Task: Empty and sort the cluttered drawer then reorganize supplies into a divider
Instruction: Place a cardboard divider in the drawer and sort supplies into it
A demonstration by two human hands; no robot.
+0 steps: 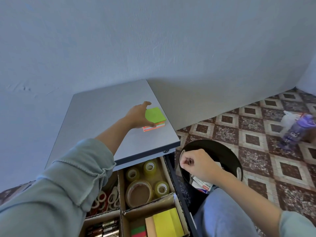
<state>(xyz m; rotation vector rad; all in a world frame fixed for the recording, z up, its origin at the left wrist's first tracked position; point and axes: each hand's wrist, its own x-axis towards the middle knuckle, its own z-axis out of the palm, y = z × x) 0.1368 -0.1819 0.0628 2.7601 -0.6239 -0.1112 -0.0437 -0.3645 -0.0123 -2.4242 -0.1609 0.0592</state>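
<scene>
Where the sticky-note stack (pixel 156 118) lies on the worktop (pixel 102 113), near its right edge, I see the left hand (pixel 136 117) curled round the stack's left side, thumb on its near edge. Off the worktop's front right corner, the right hand (pixel 196 164) pinches a tiny item (pixel 189 162) I cannot identify, above a black bin (pixel 227 151).

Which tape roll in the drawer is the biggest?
The wide tape roll lying flat, nearest the camera on the left; the other three rolls are clearly smaller.
</scene>
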